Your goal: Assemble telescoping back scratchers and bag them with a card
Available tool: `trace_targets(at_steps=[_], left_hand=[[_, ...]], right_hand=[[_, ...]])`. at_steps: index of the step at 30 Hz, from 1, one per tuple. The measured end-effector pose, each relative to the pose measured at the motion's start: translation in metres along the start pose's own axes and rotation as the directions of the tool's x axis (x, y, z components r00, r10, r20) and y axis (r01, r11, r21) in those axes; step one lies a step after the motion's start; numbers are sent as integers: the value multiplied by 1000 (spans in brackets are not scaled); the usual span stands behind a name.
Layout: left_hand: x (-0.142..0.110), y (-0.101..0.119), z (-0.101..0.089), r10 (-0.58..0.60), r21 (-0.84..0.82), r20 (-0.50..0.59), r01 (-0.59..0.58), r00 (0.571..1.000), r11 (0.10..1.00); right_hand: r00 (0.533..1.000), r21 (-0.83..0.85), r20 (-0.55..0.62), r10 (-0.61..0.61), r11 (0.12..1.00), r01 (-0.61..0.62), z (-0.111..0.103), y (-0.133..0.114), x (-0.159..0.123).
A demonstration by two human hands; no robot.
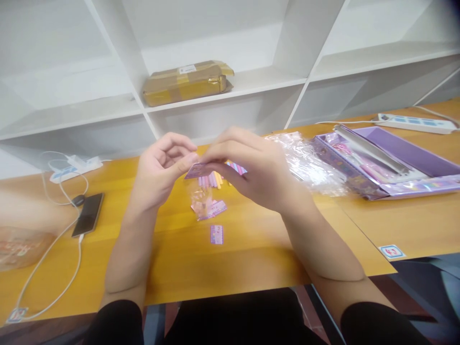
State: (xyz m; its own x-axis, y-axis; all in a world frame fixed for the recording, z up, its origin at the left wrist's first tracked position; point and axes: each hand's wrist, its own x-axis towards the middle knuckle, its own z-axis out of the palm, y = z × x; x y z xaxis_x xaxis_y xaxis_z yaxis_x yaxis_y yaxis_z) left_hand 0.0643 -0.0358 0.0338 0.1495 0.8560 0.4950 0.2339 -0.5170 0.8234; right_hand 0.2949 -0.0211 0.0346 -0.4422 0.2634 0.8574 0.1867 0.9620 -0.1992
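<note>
My left hand point(161, 165) and my right hand point(253, 167) meet above the table, fingertips pinched together around a small purple printed card point(193, 171). Clear plastic shows just below the card; whether it is joined to it I cannot tell. Under my hands lie several pastel sticks point(210, 180) in pink, lilac and yellow, and striped pieces point(237, 167) partly hidden by my right hand. Closer to me are a purple printed strip point(216, 209) beside the clear plastic and a small purple-edged card point(216, 235) lying flat.
To the right are crumpled clear plastic wrapping point(311, 165) and an open purple box point(398, 165) with pink items inside. On the left lie a phone point(88, 215) with a white cable and a power strip point(75, 170). A taped parcel point(187, 85) sits on the white shelf.
</note>
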Motion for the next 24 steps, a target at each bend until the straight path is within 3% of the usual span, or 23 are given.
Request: trace_targets(at_steps=[9, 24], left_hand=[[1, 0, 1, -60, -52, 47, 62, 997, 997], [1, 0, 1, -32, -16, 0, 32, 999, 999]], right_hand=[[1000, -108, 10, -17, 994, 18, 2, -3, -3], [998, -106, 60, -20, 994, 26, 7, -3, -4]])
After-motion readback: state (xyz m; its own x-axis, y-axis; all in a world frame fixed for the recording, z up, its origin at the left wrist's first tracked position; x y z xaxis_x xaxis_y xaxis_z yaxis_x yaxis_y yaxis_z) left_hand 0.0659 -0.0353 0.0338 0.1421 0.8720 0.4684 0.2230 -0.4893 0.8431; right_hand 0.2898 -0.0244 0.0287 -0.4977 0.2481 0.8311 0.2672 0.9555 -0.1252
